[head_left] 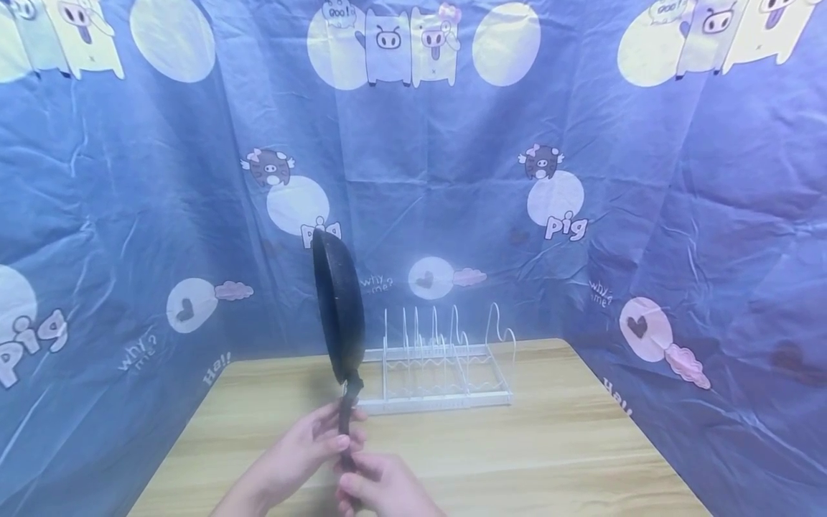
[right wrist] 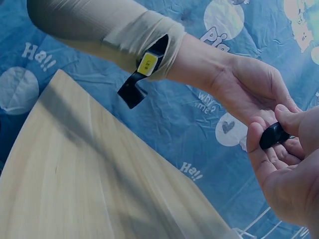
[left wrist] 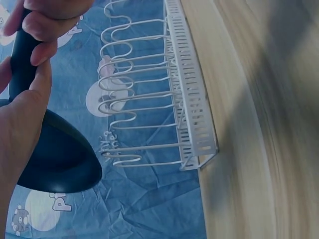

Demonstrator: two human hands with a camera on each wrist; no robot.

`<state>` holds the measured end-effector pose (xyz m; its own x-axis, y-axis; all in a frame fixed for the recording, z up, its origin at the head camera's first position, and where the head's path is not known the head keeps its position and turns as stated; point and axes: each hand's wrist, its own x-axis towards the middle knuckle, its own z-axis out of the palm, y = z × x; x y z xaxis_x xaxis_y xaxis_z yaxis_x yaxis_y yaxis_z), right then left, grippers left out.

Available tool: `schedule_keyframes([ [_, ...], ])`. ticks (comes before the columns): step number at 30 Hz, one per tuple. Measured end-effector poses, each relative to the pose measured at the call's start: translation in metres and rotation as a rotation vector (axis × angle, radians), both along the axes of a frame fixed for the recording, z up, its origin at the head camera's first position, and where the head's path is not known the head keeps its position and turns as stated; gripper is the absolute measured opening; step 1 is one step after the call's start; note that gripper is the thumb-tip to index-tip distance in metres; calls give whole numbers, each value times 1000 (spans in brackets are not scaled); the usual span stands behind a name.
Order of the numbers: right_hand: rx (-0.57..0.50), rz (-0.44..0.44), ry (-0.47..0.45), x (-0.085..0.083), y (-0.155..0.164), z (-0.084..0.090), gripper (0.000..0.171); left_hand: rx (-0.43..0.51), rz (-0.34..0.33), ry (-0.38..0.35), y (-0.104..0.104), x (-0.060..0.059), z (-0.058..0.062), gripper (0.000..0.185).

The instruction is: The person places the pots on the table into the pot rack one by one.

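Observation:
A black frying pan [head_left: 338, 309] stands on edge in the air, its handle [head_left: 349, 416] pointing down toward me. My left hand [head_left: 304, 449] holds the handle from the left, just below the pan's bowl. My right hand [head_left: 381, 488] grips the end of the handle from below. In the right wrist view the handle's tip [right wrist: 273, 135] sits pinched between the fingers of my right hand [right wrist: 284, 179], and my left hand [right wrist: 249, 89] cups it from behind. In the left wrist view the pan [left wrist: 60, 159] lies against my left hand [left wrist: 20, 119].
A white wire dish rack [head_left: 439, 359] with upright dividers stands at the back of the wooden table [head_left: 549, 445], just behind the pan and holding nothing. Blue cartoon-printed cloth [head_left: 711, 215] walls in the table on the left, back and right.

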<state>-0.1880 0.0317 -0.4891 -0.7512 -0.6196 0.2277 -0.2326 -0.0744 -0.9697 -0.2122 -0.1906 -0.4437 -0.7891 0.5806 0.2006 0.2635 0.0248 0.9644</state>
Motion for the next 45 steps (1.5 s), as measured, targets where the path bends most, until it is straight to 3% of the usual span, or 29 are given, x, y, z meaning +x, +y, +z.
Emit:
schedule_keyframes([
  [5, 21, -63, 19, 0, 2, -1, 25, -4, -21, 17, 3, -7, -1, 59],
  [11, -18, -139, -42, 0, 0, -3, 30, 28, -75, 45, 7, -14, 2, 61],
  [18, -65, -185, -102, 0, -4, -2, 40, 68, -142, 5, 7, -25, -2, 57],
  [29, -102, -170, -159, -2, -9, -13, 45, 97, -230, -58, 2, -36, -17, 40],
  [36, -119, -157, -190, -3, -14, -24, 46, 70, -219, -70, -3, -38, -27, 49],
  [45, -145, -154, -270, -6, -20, -34, 39, 90, -291, -89, -4, -45, -36, 49],
])
